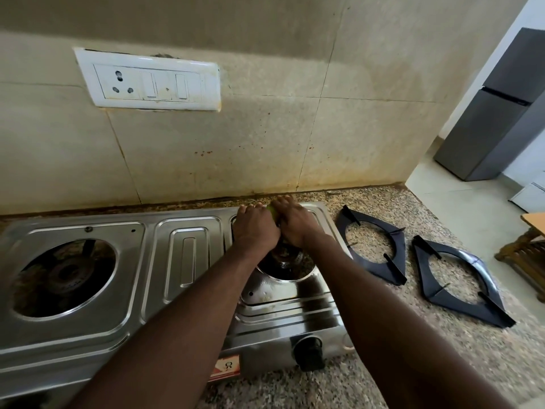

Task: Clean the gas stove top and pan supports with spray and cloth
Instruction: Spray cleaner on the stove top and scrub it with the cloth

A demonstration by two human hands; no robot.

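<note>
- A person leans over a stainless-steel two-burner gas stove (188, 252) on a speckled granite counter (413, 358), both bare arms reaching in from 6 o'clock toward the stove's back edge.
- The right hand (298, 222), at 12 o'clock from the right burner (284, 258), has its fingers bent down over a green cloth (272, 214), of which only a sliver shows.
- The left hand (255, 228) lies against the right one at its 9 o'clock, knuckles up and fingers curled. Whether it also has hold of the cloth cannot be told.
- The cloth sits between the two hands on the stove top, close to the wall.
- Both black pan supports are off the stove and lie flat on the counter at its 3 o'clock. The nearer pan support (398, 255) is just beside the stove, and the farther pan support (472, 309) is at 4 o'clock from the first.
- The left burner (63, 276) sits uncovered at 9 o'clock of the hands.
- A black knob (308, 348) is on the stove's front face at 6 o'clock from the right burner.
- A white switchboard (147, 79) is on the stained tile wall at 11 o'clock from the hands, and a grey refrigerator (498, 113) stands at 2 o'clock.
</note>
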